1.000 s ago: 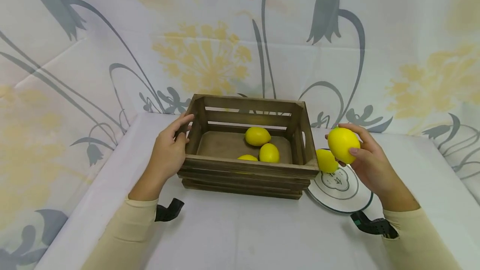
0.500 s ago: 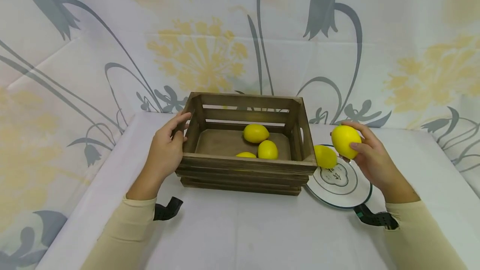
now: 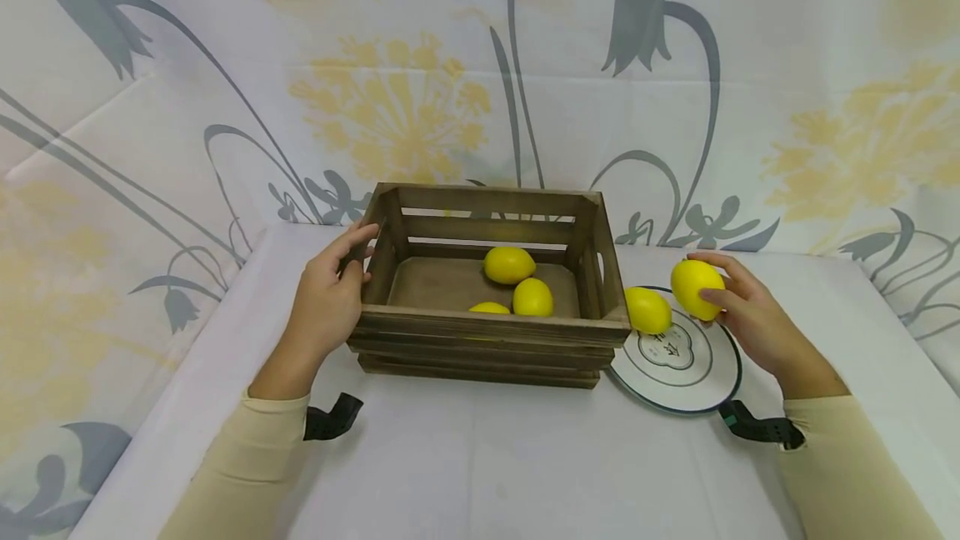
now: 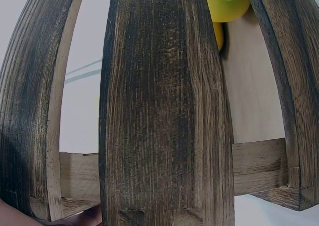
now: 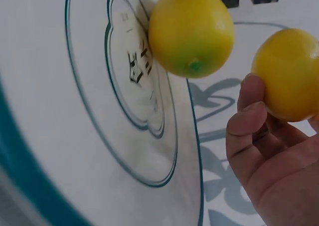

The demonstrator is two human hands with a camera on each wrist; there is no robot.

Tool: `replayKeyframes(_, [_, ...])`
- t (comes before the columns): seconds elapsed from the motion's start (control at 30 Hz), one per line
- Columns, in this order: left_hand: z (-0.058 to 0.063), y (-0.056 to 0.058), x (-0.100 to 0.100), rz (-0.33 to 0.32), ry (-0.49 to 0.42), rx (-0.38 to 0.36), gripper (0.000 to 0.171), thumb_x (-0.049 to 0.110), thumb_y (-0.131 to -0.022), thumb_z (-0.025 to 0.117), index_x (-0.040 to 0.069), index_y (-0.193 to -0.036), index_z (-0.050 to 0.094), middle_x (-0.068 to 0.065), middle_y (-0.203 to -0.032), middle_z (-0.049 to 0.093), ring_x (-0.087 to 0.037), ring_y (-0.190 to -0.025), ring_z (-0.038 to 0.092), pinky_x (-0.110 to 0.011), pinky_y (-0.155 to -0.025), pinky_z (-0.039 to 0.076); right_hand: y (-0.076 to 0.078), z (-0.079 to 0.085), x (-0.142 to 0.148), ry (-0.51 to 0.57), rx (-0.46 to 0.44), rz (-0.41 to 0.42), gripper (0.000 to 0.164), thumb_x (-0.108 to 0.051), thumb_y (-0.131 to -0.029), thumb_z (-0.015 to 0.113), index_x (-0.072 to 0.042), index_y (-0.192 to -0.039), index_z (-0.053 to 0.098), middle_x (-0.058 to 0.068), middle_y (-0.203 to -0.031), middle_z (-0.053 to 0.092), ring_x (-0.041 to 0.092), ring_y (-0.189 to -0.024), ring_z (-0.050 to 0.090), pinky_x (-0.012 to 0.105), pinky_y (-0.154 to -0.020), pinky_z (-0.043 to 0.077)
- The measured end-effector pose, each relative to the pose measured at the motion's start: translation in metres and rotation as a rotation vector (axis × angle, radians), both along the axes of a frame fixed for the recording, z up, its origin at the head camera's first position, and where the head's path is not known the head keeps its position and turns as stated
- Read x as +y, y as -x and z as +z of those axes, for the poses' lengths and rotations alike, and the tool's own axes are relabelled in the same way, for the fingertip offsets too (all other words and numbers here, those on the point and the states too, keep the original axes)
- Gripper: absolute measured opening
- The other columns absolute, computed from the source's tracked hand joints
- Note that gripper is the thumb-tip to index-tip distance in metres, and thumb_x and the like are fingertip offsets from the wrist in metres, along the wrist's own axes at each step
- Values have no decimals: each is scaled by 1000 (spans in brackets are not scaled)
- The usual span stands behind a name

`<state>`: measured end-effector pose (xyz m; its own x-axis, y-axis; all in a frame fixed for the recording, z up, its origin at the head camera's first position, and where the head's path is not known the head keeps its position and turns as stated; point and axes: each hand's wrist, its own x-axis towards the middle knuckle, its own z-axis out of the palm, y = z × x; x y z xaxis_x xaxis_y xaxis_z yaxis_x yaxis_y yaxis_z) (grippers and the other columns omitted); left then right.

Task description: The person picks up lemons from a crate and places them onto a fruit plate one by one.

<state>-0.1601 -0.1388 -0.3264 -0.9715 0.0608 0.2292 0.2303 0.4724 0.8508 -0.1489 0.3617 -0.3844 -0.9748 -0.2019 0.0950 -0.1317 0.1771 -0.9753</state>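
Observation:
In the head view, my right hand (image 3: 750,315) holds a yellow lemon (image 3: 696,288) between thumb and fingers, over the right part of a round white plate (image 3: 690,394). A second lemon (image 3: 648,310) lies on the plate, close to the wooden crate (image 3: 487,332). The right wrist view shows the held lemon (image 5: 289,74) apart from the plate lemon (image 5: 192,31). At the crate's left end, my left hand (image 3: 326,298) grips the end wall, its fingers over the rim. Dark slats fill the left wrist view, hiding most of that hand.
Inside the crate, toward its right half, are a rear lemon (image 3: 509,265), a second lemon (image 3: 533,297) and a third lemon (image 3: 490,307) partly hidden by the front slats. A floral cloth (image 3: 420,107) stands behind the white table surface (image 3: 472,457).
My right hand has shifted slightly right with its lemon, widening the gap to the lemon on the plate. The left hand stays at the crate's end. The head view has shifted slightly.

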Motion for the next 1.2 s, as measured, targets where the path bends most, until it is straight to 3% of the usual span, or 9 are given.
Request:
replayKeyframes(0.2, [0, 0, 0, 12, 12, 4, 49, 2, -102, 31, 9, -147, 50, 1, -162, 35, -28, -128, 55, -33, -92, 52, 3, -8, 6, -107, -39, -13, 42, -6, -104, 43, -25, -142, 46, -7, -120, 48, 10, -87, 53, 23, -66, 46])
replayKeyframes(0.37, [0, 0, 0, 11, 4, 7, 49, 1, -102, 31, 8, -146, 51, 0, -161, 36, -27, -129, 54, -24, -89, 52, 4, -12, 7, -219, -54, -17, 41, -11, -105, 43, -25, -144, 43, -11, -122, 47, 5, -97, 52, 16, -76, 49])
replayKeyframes(0.53, [-1, 0, 0, 6, 1, 4, 49, 2, -102, 31, 7, -147, 50, 0, -162, 35, -28, -130, 53, -27, -90, 52, 4, -16, 8, -225, -56, -10, 40, -12, -105, 43, -24, -143, 43, -12, -123, 45, 5, -99, 50, 15, -77, 47])
replayKeyframes(0.73, [-1, 1, 0, 10, -1, 4, 48, 2, -102, 31, 7, -146, 51, -1, -161, 35, -28, -128, 55, -20, -86, 51, 4, -21, 8, -210, -64, 5, 38, -12, -105, 44, -21, -143, 43, -8, -122, 45, 7, -94, 52, 18, -72, 49])
replayKeyframes(0.83, [0, 0, 0, 12, -1, 2, 48, 2, -103, 31, 8, -146, 51, -2, -162, 35, -28, -128, 55, -22, -88, 52, 5, -22, 8, -211, -79, 16, 40, -13, -105, 44, -20, -144, 42, -10, -124, 44, 7, -95, 52, 18, -72, 49])
replayKeyframes(1.0, [4, -2, 2, 10, -6, -5, 48, 2, -103, 31, 8, -147, 50, -5, -163, 32, -27, -131, 53, -37, -97, 52, 5, -23, 8, -248, -104, 28, 43, -18, -105, 47, -17, -148, 38, -13, -126, 45, 3, -99, 53, 14, -80, 48])
replayKeyframes(1.2, [3, -1, 2, 9, -3, -5, 48, 1, -103, 31, 7, -147, 50, -5, -163, 31, -25, -131, 53, -37, -96, 52, 3, -23, 8, -328, -117, 12, 46, -21, -106, 47, -14, -149, 36, 3, -134, 44, 3, -101, 51, 12, -82, 45])
